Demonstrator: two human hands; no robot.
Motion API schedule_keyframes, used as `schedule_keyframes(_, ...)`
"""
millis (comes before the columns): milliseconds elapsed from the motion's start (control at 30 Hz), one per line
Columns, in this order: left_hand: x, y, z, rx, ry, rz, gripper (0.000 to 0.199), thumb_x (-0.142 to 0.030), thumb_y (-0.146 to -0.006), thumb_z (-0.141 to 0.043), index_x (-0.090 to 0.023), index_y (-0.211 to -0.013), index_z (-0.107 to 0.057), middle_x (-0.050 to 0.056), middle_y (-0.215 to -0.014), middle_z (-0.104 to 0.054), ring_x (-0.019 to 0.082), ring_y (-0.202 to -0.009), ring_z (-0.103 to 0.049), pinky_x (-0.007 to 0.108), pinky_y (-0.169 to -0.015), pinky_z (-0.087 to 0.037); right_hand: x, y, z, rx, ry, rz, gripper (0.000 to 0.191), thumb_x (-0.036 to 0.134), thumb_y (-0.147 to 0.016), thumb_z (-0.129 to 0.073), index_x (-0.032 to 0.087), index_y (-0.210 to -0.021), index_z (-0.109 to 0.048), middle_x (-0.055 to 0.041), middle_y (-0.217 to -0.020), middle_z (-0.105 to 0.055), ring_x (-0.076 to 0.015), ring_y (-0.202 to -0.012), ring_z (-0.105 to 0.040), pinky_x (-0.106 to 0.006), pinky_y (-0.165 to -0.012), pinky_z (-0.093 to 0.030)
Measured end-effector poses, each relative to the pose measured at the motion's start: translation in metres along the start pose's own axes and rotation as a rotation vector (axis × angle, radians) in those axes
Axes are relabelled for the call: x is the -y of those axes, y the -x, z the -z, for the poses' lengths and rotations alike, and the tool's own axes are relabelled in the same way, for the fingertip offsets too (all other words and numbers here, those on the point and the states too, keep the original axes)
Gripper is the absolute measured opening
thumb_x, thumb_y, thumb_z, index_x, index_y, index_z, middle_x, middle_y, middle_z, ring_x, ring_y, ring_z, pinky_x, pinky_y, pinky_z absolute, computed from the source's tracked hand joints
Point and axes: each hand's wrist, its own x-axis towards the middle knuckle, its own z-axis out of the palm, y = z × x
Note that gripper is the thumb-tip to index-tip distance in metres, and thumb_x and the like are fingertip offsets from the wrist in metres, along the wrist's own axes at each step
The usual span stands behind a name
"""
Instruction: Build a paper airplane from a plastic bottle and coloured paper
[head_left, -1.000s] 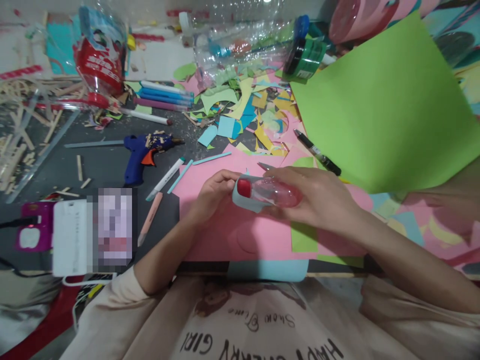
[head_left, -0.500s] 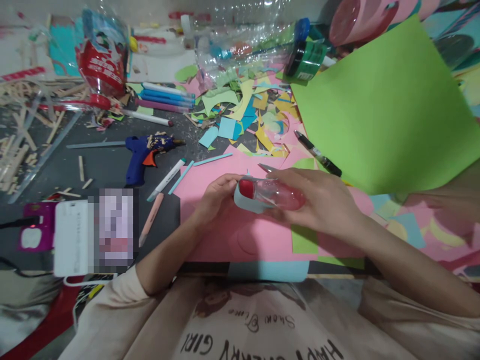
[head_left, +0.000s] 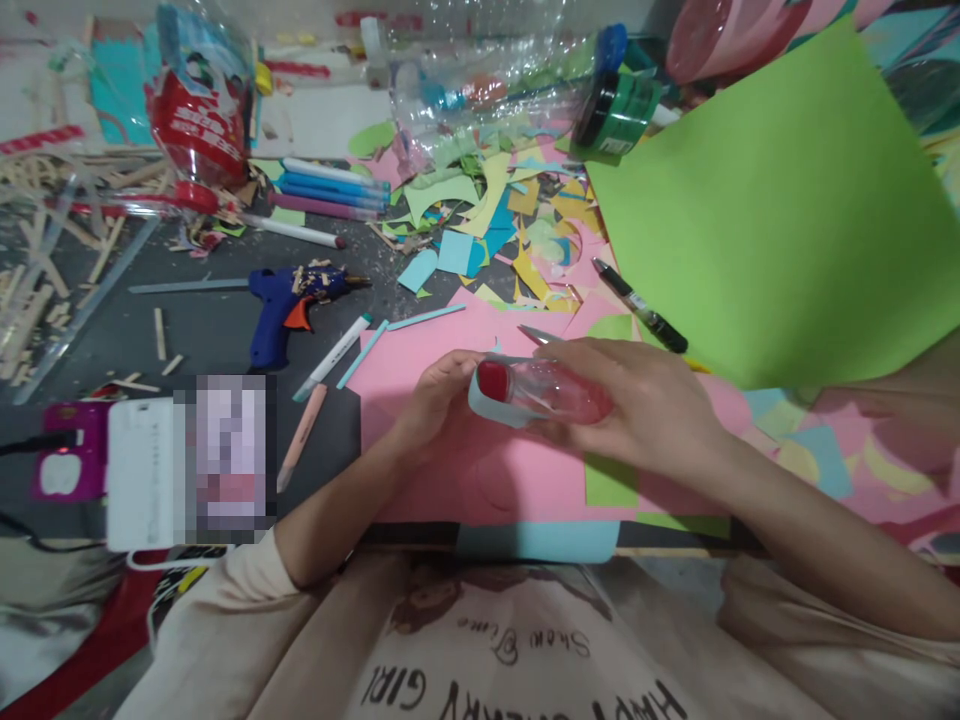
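A small clear bottle (head_left: 551,388) with a red cap lies in my right hand (head_left: 637,395), whose fingers wrap round its body. Round the cap end curves a light blue paper strip (head_left: 495,408). My left hand (head_left: 442,392) pinches that strip at its left end, beside the cap. A pointed metal tip (head_left: 534,335), perhaps of scissors, sticks out by my right fingers; the rest of it is hidden. Pink paper (head_left: 442,480) lies under both hands.
A blue glue gun (head_left: 281,305) and markers (head_left: 334,355) lie at left. Paper scraps (head_left: 495,235) and a black pen (head_left: 641,305) are beyond my hands. Green paper (head_left: 780,220) covers the right, clear bottles (head_left: 495,85) the back. Another person's arm (head_left: 907,395) shows at right.
My hands, the bottle and the strip keep almost the same places. The view has shifted very slightly.
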Motion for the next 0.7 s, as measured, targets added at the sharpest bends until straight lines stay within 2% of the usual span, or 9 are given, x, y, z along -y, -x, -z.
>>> schedule_keyframes(267,0.000,-0.003,-0.002,0.020,-0.017,-0.035,0.023,-0.038,-0.068,-0.089,-0.024,-0.078,-0.073,-0.001,-0.090,-0.075,0.015,-0.075,-0.067,0.030,-0.068,-0.055,0.000,0.000,0.000,0.021,-0.003,0.000,0.049,0.058,-0.089,-0.057,0.020,-0.115,-0.072,-0.0119,-0.103,-0.080,-0.0312,-0.090,-0.075,-0.038,-0.068,-0.053)
schedule_keyframes(367,-0.009,-0.002,0.000,0.035,-0.165,-0.079,0.026,-0.046,-0.072,-0.086,-0.025,-0.082,-0.075,0.001,-0.093,-0.075,0.017,-0.081,-0.068,0.031,-0.070,-0.055,0.002,-0.001,0.000,0.028,0.008,-0.005,0.052,0.058,-0.090,-0.056,0.019,-0.120,-0.071,-0.0122,-0.104,-0.080,-0.0308,-0.090,-0.075,-0.037,-0.067,-0.052)
schedule_keyframes(433,-0.017,-0.001,0.003,0.041,-0.387,-0.208,0.029,-0.049,-0.078,-0.081,-0.024,-0.091,-0.074,0.004,-0.099,-0.075,0.021,-0.091,-0.070,0.033,-0.075,-0.056,0.003,-0.002,0.000,0.031,0.027,-0.026,0.054,0.058,-0.090,-0.056,0.017,-0.123,-0.070,-0.0124,-0.103,-0.080,-0.0303,-0.088,-0.074,-0.036,-0.066,-0.051)
schedule_keyframes(533,-0.027,0.003,0.010,-0.008,-0.813,-0.672,0.022,-0.045,-0.091,-0.068,-0.023,-0.094,-0.069,0.006,-0.095,-0.072,0.020,-0.091,-0.068,0.035,-0.079,-0.054,0.004,-0.006,-0.003,0.052,0.069,-0.067,0.053,0.058,-0.090,-0.055,0.018,-0.122,-0.069,-0.0114,-0.097,-0.080,-0.0294,-0.083,-0.073,-0.035,-0.064,-0.047)
schedule_keyframes(600,-0.031,0.005,0.015,0.008,-1.006,-0.896,0.019,-0.041,-0.095,-0.062,-0.023,-0.090,-0.064,0.004,-0.087,-0.067,0.018,-0.084,-0.065,0.035,-0.076,-0.052,0.005,-0.009,-0.005,0.066,0.098,-0.086,0.052,0.059,-0.091,-0.053,0.020,-0.120,-0.069,-0.0107,-0.094,-0.079,-0.0283,-0.079,-0.071,-0.034,-0.061,-0.043)
schedule_keyframes(700,-0.033,0.004,0.021,0.078,-1.218,-0.964,0.019,-0.042,-0.093,-0.062,-0.023,-0.091,-0.058,0.002,-0.083,-0.063,0.018,-0.077,-0.059,0.034,-0.068,-0.048,0.006,-0.012,-0.008,0.064,0.132,-0.099,0.052,0.060,-0.094,-0.048,0.019,-0.118,-0.070,-0.0111,-0.091,-0.078,-0.0272,-0.075,-0.069,-0.033,-0.060,-0.040)
